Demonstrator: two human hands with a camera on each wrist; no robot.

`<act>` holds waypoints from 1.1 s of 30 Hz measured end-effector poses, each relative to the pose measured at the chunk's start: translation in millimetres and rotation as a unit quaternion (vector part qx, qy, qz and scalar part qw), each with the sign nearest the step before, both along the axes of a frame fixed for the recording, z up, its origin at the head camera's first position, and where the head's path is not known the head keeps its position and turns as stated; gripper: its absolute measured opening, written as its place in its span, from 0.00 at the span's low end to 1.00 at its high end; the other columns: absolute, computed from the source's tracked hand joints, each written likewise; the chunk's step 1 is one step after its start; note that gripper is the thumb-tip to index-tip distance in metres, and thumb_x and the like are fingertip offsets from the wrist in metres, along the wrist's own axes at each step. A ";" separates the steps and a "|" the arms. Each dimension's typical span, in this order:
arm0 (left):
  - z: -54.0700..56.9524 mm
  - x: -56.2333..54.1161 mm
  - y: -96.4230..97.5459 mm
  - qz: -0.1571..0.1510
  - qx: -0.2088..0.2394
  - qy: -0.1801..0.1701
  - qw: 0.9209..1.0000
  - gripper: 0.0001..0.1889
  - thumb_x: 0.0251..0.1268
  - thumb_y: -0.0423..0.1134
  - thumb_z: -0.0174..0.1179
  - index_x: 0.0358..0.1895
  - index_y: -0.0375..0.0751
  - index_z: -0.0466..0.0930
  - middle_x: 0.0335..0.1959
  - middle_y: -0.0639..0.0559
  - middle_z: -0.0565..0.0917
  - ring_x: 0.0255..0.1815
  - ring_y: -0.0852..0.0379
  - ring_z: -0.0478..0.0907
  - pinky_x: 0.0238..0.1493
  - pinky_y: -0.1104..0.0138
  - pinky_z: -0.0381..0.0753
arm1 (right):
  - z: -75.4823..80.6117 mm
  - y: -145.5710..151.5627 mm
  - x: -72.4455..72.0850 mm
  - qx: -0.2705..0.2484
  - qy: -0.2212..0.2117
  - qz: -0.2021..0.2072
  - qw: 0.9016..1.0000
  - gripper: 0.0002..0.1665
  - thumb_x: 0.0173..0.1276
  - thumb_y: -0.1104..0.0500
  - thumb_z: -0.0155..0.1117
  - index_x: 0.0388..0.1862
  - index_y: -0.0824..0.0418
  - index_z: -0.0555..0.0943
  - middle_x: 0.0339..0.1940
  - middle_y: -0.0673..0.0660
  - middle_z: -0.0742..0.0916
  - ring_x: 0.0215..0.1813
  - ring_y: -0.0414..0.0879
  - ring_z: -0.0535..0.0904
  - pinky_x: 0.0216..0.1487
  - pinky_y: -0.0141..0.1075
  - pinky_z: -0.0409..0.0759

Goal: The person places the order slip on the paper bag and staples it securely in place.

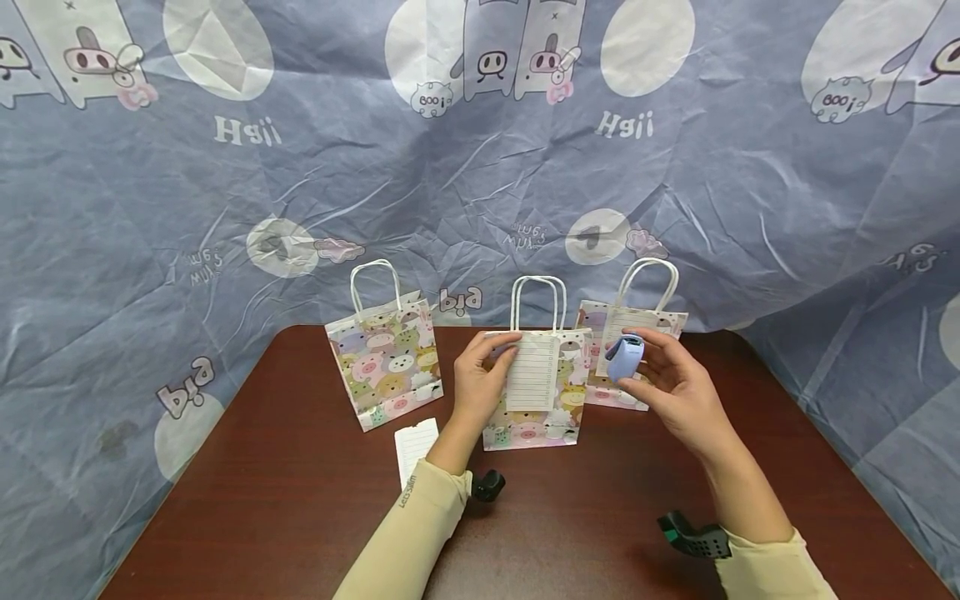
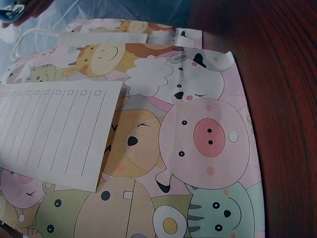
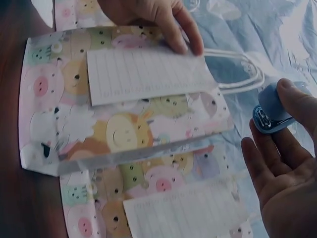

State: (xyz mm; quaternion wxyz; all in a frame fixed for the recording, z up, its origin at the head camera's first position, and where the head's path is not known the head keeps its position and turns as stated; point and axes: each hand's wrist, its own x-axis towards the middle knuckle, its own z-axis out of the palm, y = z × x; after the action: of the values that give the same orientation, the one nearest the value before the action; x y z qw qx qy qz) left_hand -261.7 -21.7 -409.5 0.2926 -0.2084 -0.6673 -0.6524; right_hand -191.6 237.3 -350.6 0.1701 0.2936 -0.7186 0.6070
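Observation:
In the head view the middle gift bag (image 1: 531,434), printed with cartoon animals, stands upright with white twisted handles. A lined checklist sheet (image 1: 530,379) lies flat against its front, close to the top edge. My left hand (image 1: 477,379) pinches the sheet and the bag's rim together at the upper left corner. Beside the bag's right side, my right hand (image 1: 684,390) holds a small blue stapler (image 1: 626,360) between thumb and fingers, raised away from the sheet. The right wrist view shows the stapler (image 3: 271,113) with its mouth apart and nothing in it.
A second animal-print bag (image 1: 386,358) stands at the left, without a sheet on its front. Behind the stapler, a third bag (image 1: 633,398) carries a lined sheet. Another loose sheet (image 1: 415,446) lies on the brown table (image 1: 570,525), partly under my left forearm. A patterned cloth hangs behind.

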 end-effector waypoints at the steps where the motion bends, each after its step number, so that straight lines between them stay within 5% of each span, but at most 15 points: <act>1: 0.0 0.1 0.1 0.000 0.000 -0.001 1.000 0.10 0.63 0.32 0.67 0.46 0.42 0.89 0.39 0.43 0.84 0.30 0.62 0.76 0.30 0.77 0.73 | 1.1 -2.4 -0.6 -0.002 0.005 0.005 1.000 0.38 0.56 0.84 0.64 0.67 0.74 0.68 0.53 0.48 0.86 0.53 0.37 0.83 0.54 0.25 0.81; 15: -1.8 -1.2 1.3 -0.003 -0.003 0.000 1.000 0.09 0.64 0.33 0.67 0.46 0.42 0.89 0.39 0.45 0.84 0.32 0.65 0.77 0.32 0.76 0.76 | 14.4 -30.3 -14.0 0.042 0.032 -0.021 0.998 0.33 0.56 0.81 0.68 0.62 0.76 0.72 0.54 0.40 0.86 0.55 0.33 0.83 0.48 0.24 0.83; 21: -4.0 -2.4 1.0 0.002 -0.014 0.018 1.000 0.09 0.64 0.35 0.67 0.46 0.42 0.89 0.37 0.45 0.83 0.30 0.66 0.75 0.29 0.75 0.75 | 20.8 -40.1 -23.9 0.101 0.067 -0.080 0.989 0.34 0.55 0.75 0.73 0.62 0.67 0.77 0.53 0.32 0.84 0.55 0.28 0.80 0.60 0.21 0.74; 24: -3.7 -2.6 0.4 0.008 -0.018 0.021 1.000 0.09 0.64 0.35 0.67 0.46 0.42 0.89 0.37 0.46 0.83 0.31 0.67 0.75 0.29 0.75 0.75 | 21.9 -45.8 -29.0 0.127 0.068 -0.111 0.983 0.33 0.55 0.71 0.75 0.62 0.63 0.78 0.52 0.38 0.86 0.57 0.24 0.77 0.62 0.23 0.70; 29: -2.5 -2.6 -0.4 0.002 -0.014 0.023 1.000 0.09 0.65 0.35 0.66 0.46 0.42 0.89 0.38 0.45 0.84 0.32 0.65 0.76 0.30 0.75 0.76 | 25.8 -57.1 -36.3 0.148 0.072 -0.097 0.982 0.33 0.57 0.68 0.76 0.62 0.60 0.78 0.54 0.58 0.89 0.57 0.25 0.78 0.62 0.33 0.74; 33: -2.2 -2.2 -0.5 0.000 -0.012 0.023 1.000 0.09 0.65 0.35 0.66 0.46 0.41 0.89 0.38 0.45 0.84 0.33 0.65 0.78 0.32 0.75 0.78 | 27.0 -64.4 -40.9 0.164 0.068 -0.091 0.980 0.31 0.59 0.65 0.76 0.62 0.58 0.78 0.55 0.57 0.88 0.55 0.28 0.80 0.54 0.33 0.81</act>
State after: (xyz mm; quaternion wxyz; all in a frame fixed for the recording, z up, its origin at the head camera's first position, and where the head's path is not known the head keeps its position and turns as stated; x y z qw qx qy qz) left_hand -264.0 -22.2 -411.7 0.3051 -0.2266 -0.6683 -0.6395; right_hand -232.5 172.9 -323.5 0.2221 0.2915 -0.8190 0.4415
